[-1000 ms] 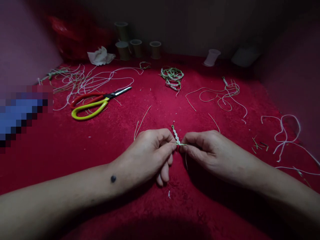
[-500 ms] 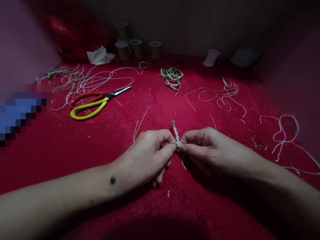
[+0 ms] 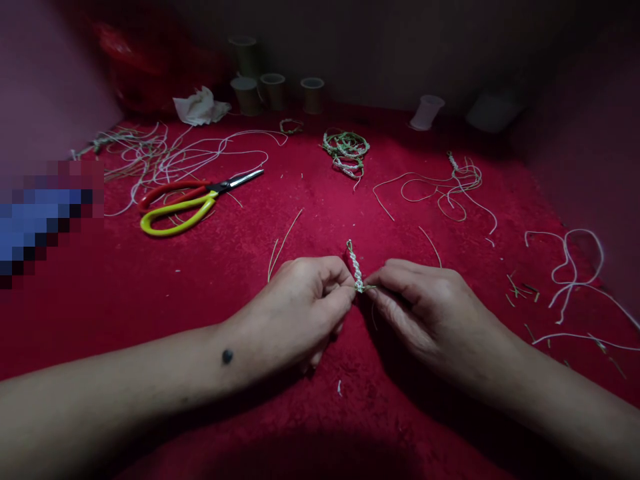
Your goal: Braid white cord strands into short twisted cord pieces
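Taking the braided cord (image 3: 357, 270) as the centre of your dial, twelve pointing away from you, it is found standing between your fingertips above the red cloth (image 3: 225, 287), its small green loop at twelve and its knotted near end at six. Your left hand (image 3: 307, 297), at eight o'clock, is closed in a pinch of thumb and forefinger at that near end; whether it grips the knot or only a thread beside it cannot be told. Your right hand (image 3: 427, 307), at four, pinches a thin green strand (image 3: 370, 287) leaving the knot, and a fine tail (image 3: 374, 316) hangs just below it. The piece is judged very light, firm along the knotted part but limp in the threads, which may slip or kink; it appears hardly fragile, though a sharp tug could distort the last knot. Take hold close to the newest knot, with the fingertips only, leaving the loop free. Also noted: scissors (image 3: 214, 194) at ten o'clock, a coiled braid (image 3: 345, 143) at twelve, a loose half-worked cord (image 3: 457, 181) between one and two, and clippings (image 3: 520, 288) at three
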Motion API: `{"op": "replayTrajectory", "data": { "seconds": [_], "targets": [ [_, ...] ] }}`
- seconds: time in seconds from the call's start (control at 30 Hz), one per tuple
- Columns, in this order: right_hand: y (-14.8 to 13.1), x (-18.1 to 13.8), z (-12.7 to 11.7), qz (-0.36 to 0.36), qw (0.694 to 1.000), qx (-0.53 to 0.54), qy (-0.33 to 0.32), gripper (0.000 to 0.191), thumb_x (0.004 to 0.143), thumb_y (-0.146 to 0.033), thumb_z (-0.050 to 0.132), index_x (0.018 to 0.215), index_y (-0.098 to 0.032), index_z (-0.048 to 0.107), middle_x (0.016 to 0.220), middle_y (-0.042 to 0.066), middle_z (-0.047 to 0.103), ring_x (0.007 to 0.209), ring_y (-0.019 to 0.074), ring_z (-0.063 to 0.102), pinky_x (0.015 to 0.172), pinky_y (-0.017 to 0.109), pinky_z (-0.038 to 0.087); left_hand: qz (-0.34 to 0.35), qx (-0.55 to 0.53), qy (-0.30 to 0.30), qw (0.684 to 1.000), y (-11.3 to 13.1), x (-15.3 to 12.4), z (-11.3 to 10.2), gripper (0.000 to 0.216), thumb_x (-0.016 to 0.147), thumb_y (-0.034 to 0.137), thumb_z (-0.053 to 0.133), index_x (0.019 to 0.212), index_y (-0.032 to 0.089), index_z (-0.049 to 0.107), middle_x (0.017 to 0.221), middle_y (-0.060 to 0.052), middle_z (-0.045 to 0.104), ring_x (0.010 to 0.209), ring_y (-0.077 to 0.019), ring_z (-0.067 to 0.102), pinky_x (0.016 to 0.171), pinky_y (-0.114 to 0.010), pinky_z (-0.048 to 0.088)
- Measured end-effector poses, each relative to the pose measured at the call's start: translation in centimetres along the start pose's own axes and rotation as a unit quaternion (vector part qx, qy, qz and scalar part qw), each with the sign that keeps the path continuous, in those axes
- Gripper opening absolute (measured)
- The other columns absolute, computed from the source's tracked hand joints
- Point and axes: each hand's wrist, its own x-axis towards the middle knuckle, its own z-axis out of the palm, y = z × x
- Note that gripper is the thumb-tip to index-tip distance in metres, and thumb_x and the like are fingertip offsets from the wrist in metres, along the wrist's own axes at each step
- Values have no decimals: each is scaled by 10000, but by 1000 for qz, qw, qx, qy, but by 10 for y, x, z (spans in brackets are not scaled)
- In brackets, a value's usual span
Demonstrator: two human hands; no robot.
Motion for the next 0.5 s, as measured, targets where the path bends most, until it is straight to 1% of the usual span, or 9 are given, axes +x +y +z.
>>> {"op": "replayTrajectory", "data": {
  "seconds": [0.07, 0.13, 0.33, 0.43, 0.5],
  "targets": [
    [1, 0, 2, -10, 999, -23, 26, 212, 855, -154, 448, 723, -131, 612, 675, 41, 509, 579, 114, 450, 555, 245, 352, 1, 1, -1, 1000, 0, 0, 0, 170, 844, 328, 438, 730, 202, 449, 458, 68, 452, 268, -62, 395, 241, -150, 312],
    [2, 0, 4, -14, 999, -27, 38, 203, 849, -135, 449, 719, -140, 606, 687, 45, 512, 582, 117, 461, 558, 244, 363, 2, 4, -1, 1000, 0, 0, 0, 178, 844, 341, 438, 736, 201, 455, 463, 64, 459, 265, -60, 395, 240, -149, 312],
    [1, 1, 5, -5, 997, 32, 67, 154, 836, -116, 471, 744, -172, 579, 751, 55, 584, 669, 132, 539, 625, 243, 418, -1, 7, 2, 1000, -1, 1, 0, 197, 844, 350, 435, 711, 205, 446, 451, 66, 452, 268, -65, 405, 243, -153, 321],
    [-1, 1, 3, 24, 995, 85, 56, 137, 830, -148, 492, 739, -183, 588, 705, 33, 597, 630, 122, 545, 584, 230, 418, -5, 0, 5, 1000, -1, 1, 1, 191, 838, 338, 447, 702, 204, 445, 435, 75, 425, 260, -66, 401, 237, -152, 316],
    [-3, 1, 1, 66, 987, 144, 28, 140, 831, -176, 492, 731, -183, 589, 623, 7, 577, 546, 103, 517, 518, 215, 398, -5, -2, 5, 1000, 0, 1, 1, 182, 837, 331, 447, 708, 202, 451, 445, 73, 437, 258, -64, 401, 236, -153, 317]
  ]
}}
